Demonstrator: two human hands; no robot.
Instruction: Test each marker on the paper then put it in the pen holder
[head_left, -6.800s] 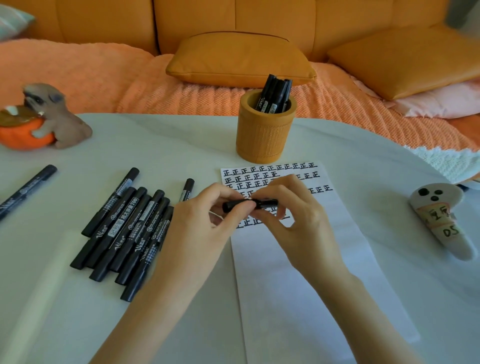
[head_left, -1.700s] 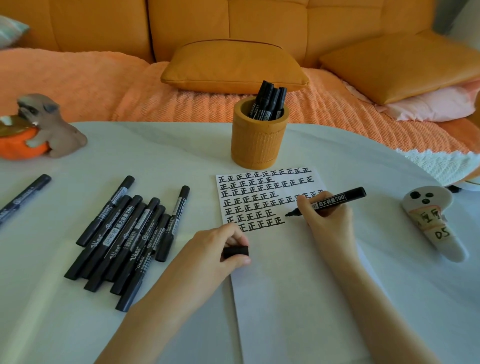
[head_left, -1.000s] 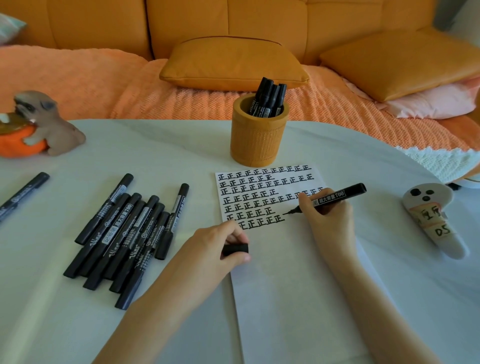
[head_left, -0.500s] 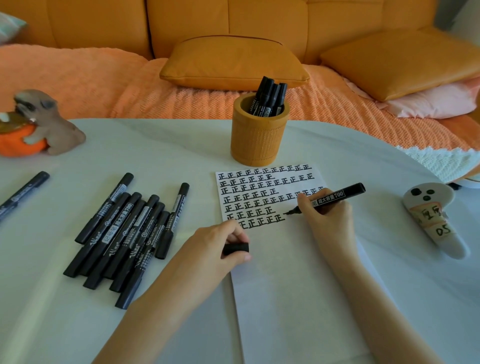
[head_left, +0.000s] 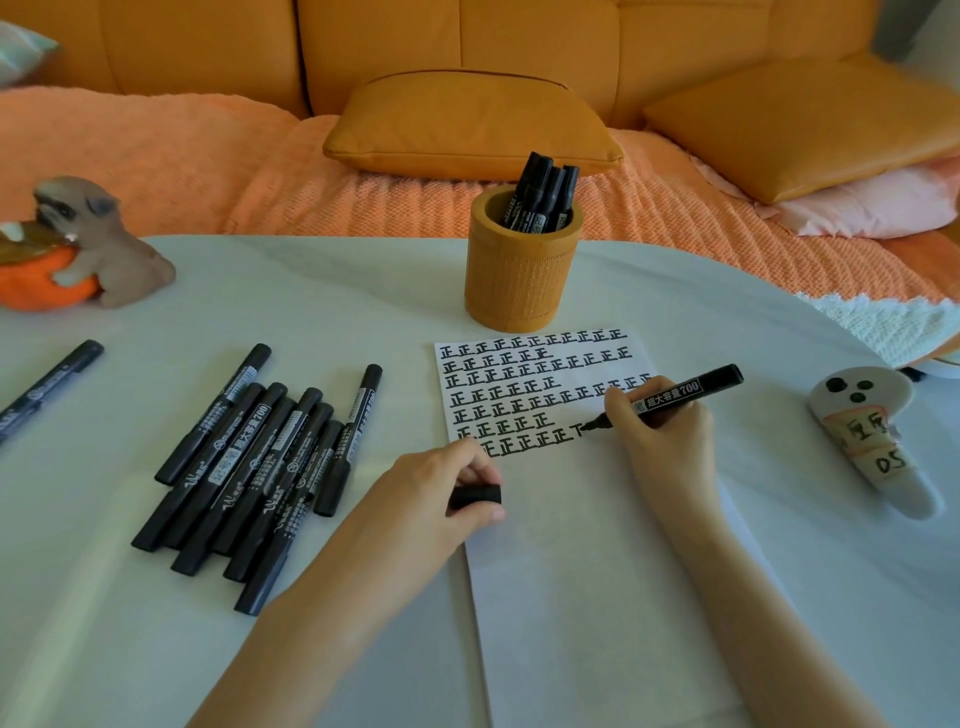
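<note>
My right hand (head_left: 662, 441) grips an uncapped black marker (head_left: 680, 395), tip down on the white paper (head_left: 597, 571) at the end of the lowest row of black characters. My left hand (head_left: 441, 493) rests on the paper's left edge and pinches the marker's black cap (head_left: 475, 495). Several capped black markers (head_left: 254, 462) lie in a pile left of the paper. The orange pen holder (head_left: 519, 275) stands just beyond the paper with several markers upright in it.
One more black marker (head_left: 49, 382) lies apart at the far left. An animal figurine on an orange base (head_left: 83, 249) sits at the back left. A white labelled controller (head_left: 872, 441) lies at the right. An orange sofa with cushions (head_left: 467, 122) runs behind the table.
The marker was uncapped earlier, with the cap kept in my left hand. Over the last second my right hand has drawn a fresh partial character at the end of the bottom row.
</note>
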